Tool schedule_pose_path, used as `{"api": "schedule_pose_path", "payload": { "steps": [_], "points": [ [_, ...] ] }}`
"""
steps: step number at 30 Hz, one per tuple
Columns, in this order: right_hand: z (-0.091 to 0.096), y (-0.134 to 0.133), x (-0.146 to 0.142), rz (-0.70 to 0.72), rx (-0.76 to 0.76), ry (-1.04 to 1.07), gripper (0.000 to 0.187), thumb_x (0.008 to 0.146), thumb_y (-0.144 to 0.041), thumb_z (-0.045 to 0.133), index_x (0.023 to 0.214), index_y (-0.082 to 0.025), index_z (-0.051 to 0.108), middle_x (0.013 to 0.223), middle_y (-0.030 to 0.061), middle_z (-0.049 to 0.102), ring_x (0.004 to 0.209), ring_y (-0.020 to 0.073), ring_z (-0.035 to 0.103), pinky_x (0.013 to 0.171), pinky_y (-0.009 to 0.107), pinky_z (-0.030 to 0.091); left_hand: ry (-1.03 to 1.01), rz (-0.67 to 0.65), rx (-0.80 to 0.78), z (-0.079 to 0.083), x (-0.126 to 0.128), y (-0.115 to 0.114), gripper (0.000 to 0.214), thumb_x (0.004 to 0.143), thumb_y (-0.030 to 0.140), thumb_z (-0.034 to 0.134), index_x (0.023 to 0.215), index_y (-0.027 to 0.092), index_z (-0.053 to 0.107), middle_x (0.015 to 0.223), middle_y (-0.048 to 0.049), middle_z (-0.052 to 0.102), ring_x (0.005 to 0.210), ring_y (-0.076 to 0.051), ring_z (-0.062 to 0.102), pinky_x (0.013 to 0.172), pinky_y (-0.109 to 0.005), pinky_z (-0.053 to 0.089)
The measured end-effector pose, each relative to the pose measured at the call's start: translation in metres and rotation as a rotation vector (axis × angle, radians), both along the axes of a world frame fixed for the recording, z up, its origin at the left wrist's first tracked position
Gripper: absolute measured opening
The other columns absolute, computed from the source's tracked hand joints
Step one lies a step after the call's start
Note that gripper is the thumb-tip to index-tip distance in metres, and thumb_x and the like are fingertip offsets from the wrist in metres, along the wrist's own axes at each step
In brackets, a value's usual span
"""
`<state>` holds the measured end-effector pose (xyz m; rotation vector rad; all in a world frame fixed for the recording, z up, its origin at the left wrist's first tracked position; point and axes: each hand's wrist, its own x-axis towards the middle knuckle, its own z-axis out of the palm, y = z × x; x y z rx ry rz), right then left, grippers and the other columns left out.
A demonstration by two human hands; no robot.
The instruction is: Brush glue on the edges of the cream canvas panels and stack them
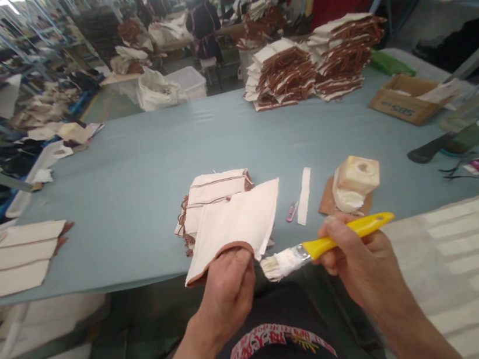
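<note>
My left hand point(231, 283) is closed on the brown-bound edge of a cream fabric piece point(240, 217), its fingertips partly hidden inside the curved opening. The piece rests over a small stack of similar cream pieces point(218, 185) with brown edges at the table's front. In my right hand point(357, 252) is a paintbrush point(331, 243) with a yellow handle, gripped between thumb and fingers. Its bristles, coated in white stuff, point left and are at the fabric's lower right corner; I cannot tell if they touch. Beyond my right hand stands a cut-open plastic container point(354, 179) with white paste at its mouth.
A white strip point(304, 195) and small purple thread snips point(291, 211) lie mid-table point(131, 158). Cream pieces point(20, 255) lie at left; tall stacks point(282, 73) stand at the back. A cardboard box point(406, 104) is at right, pale strips point(474, 254) on a sheet nearer me.
</note>
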<state>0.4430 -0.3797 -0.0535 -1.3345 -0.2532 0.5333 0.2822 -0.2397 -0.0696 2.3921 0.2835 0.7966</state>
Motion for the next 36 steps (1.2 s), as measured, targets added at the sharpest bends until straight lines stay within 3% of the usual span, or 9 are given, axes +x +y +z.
{"api": "schedule_pose_path", "payload": {
  "steps": [3, 7, 12, 16, 22, 25, 30, 34, 36],
  "points": [
    [0.014, 0.012, 0.01, -0.038, 0.131, -0.081, 0.043, 0.08, -0.054, 0.087, 0.068, -0.018, 0.067, 0.045, -0.0039, 0.052, 0.036, 0.0105, 0.051, 0.035, 0.016, 0.042, 0.072, 0.096, -0.371, 0.022, 0.002, 0.013, 0.028, 0.102, 0.015, 0.046, 0.074, 0.02, 0.05, 0.067, 0.0035, 0.046, 0.059, -0.012, 0.043, 0.056, -0.024, 0.034],
    [0.044, 0.028, 0.018, -0.004, 0.321, -0.24, 0.033, 0.089, -0.044, 0.083, 0.069, -0.02, 0.071, 0.056, -0.0019, 0.058, 0.04, 0.0088, 0.051, 0.038, 0.017, 0.043, 0.108, 0.129, -0.86, 0.069, -0.001, 0.034, 0.028, 0.102, 0.037, 0.053, 0.09, 0.016, 0.067, 0.06, 0.0062, 0.043, 0.05, -0.008, 0.032, 0.047, -0.021, 0.026],
    [0.075, 0.04, 0.02, 0.117, 0.447, -0.525, 0.026, 0.095, -0.044, 0.079, 0.078, -0.024, 0.075, 0.057, -0.0012, 0.06, 0.047, 0.012, 0.054, 0.044, 0.021, 0.048, 0.092, 0.084, -1.096, 0.105, -0.007, 0.042, 0.045, 0.09, 0.054, 0.071, 0.103, 0.011, 0.076, 0.062, 0.0043, 0.047, 0.05, -0.006, 0.027, 0.045, -0.019, 0.018],
    [0.072, 0.047, 0.024, 0.198, 0.501, -0.776, 0.017, 0.099, -0.039, 0.074, 0.088, -0.026, 0.076, 0.065, -0.0003, 0.067, 0.052, 0.0148, 0.061, 0.048, 0.025, 0.052, 0.047, 0.119, -1.193, 0.105, -0.01, 0.033, 0.048, 0.084, 0.056, 0.079, 0.104, 0.012, 0.078, 0.062, 0.0036, 0.048, 0.05, -0.006, 0.028, 0.046, -0.02, 0.017],
    [0.063, 0.051, 0.034, 0.093, 0.366, -1.196, 0.004, 0.093, -0.027, 0.076, 0.09, -0.027, 0.076, 0.077, 0.0017, 0.076, 0.067, 0.0208, 0.075, 0.063, 0.031, 0.063, 0.023, 0.063, -1.295, 0.1, -0.006, 0.02, 0.048, 0.082, 0.056, 0.082, 0.102, 0.013, 0.079, 0.058, 0.0037, 0.049, 0.048, -0.006, 0.032, 0.046, -0.02, 0.019],
    [0.059, 0.047, 0.037, 0.091, 0.372, -1.172, 0.004, 0.094, -0.029, 0.076, 0.09, -0.026, 0.077, 0.077, 0.0019, 0.077, 0.067, 0.0211, 0.075, 0.063, 0.032, 0.064, 0.002, 0.086, -1.299, 0.098, -0.002, 0.019, 0.048, 0.081, 0.055, 0.082, 0.102, 0.012, 0.079, 0.057, 0.0043, 0.048, 0.047, -0.006, 0.032, 0.045, -0.02, 0.019],
    [0.048, 0.046, 0.039, -0.095, 0.434, -1.082, 0.018, 0.093, -0.043, 0.077, 0.087, -0.025, 0.076, 0.073, 0.0034, 0.074, 0.062, 0.0232, 0.072, 0.058, 0.035, 0.062, 0.0, 0.106, -1.278, 0.099, 0.005, 0.022, 0.049, 0.081, 0.056, 0.081, 0.103, 0.013, 0.079, 0.059, 0.0047, 0.048, 0.048, -0.006, 0.033, 0.046, -0.02, 0.022],
    [0.053, 0.05, 0.038, 0.044, 0.343, -1.115, 0.011, 0.09, -0.035, 0.08, 0.084, -0.026, 0.077, 0.075, 0.0028, 0.075, 0.064, 0.0228, 0.073, 0.059, 0.034, 0.062, -0.005, 0.087, -1.271, 0.1, 0.01, 0.023, 0.045, 0.082, 0.056, 0.081, 0.094, 0.013, 0.077, 0.058, 0.0062, 0.044, 0.047, -0.005, 0.027, 0.044, -0.019, 0.019],
    [0.054, 0.048, 0.04, 0.031, 0.322, -1.106, 0.005, 0.091, -0.031, 0.079, 0.088, -0.027, 0.077, 0.077, 0.0028, 0.076, 0.067, 0.0236, 0.075, 0.063, 0.036, 0.063, -0.011, 0.103, -1.274, 0.099, 0.01, 0.023, 0.045, 0.082, 0.055, 0.081, 0.096, 0.012, 0.076, 0.058, 0.0064, 0.043, 0.047, -0.005, 0.027, 0.043, -0.019, 0.018]
  ]
}}
